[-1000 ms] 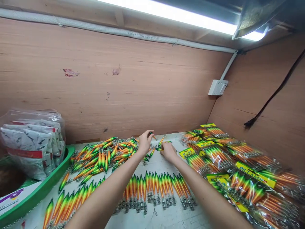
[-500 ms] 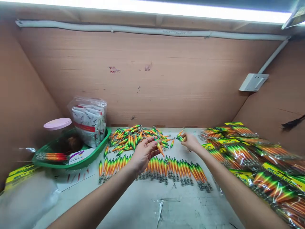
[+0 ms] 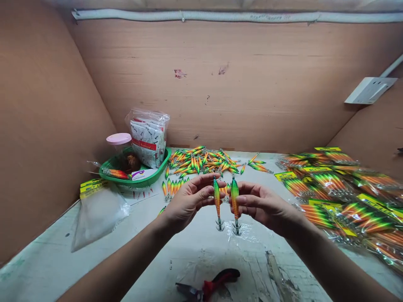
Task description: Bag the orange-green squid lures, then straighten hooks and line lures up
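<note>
My left hand [image 3: 192, 200] pinches a green, yellow and orange fishing lure [image 3: 217, 197], a squid jig with a crown of hooks at its lower end. Close beside it, my right hand [image 3: 260, 204] grips a second squid jig [image 3: 234, 199] of the same colours. Both jigs hang nearly upright, hooks down, with a small gap between them. Behind the hands lies a heap of loose jigs [image 3: 204, 161]. A row of jigs [image 3: 172, 188] shows partly past my left hand; the rest of it is hidden by the hands.
Pliers with red and black handles [image 3: 217, 283] lie at the near edge. On the right are piled packs of jigs [image 3: 327, 184]. To the left stands a green basket [image 3: 147, 182] holding a bagged bundle [image 3: 147, 140], with clear plastic bags [image 3: 97, 214] in front.
My right hand has come back from the far side with a jig and now holds it beside the left one. The view has tilted down, bringing the pliers into sight.
</note>
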A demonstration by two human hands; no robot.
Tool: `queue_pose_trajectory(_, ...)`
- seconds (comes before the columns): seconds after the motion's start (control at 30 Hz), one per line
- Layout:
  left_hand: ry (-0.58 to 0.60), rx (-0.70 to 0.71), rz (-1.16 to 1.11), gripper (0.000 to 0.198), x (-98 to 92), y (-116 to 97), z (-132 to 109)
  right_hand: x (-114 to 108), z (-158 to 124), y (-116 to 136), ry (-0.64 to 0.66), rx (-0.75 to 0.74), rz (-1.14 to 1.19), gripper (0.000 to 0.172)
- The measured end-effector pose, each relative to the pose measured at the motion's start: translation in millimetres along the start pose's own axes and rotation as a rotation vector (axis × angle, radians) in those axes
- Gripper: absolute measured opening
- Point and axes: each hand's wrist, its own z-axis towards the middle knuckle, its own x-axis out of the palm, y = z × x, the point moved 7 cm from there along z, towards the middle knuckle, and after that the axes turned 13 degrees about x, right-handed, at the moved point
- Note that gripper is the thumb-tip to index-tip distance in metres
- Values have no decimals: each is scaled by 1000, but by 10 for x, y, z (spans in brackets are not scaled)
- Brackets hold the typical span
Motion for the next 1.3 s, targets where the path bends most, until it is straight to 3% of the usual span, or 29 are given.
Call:
queue_pose_trajectory(0.33, 10, -2, -41, 32, -133, -83, -255, 357, 37, -108, 93, -3, -18, 26)
queue_pose_trajectory(0.7, -72, -38, 46, 38, -356, -58, -360, 506, 208, -272, 9, 75, -45, 33)
queue_pose_trajectory(1.0, -107, -107, 154, 38, -487, -2, -427, 565, 321, -400, 3, 175, -194, 34)
queue_pose_trajectory(1.3, -133, -140, 183, 37, -621, 56, -482, 603, 456, -543, 36, 267, -128, 39)
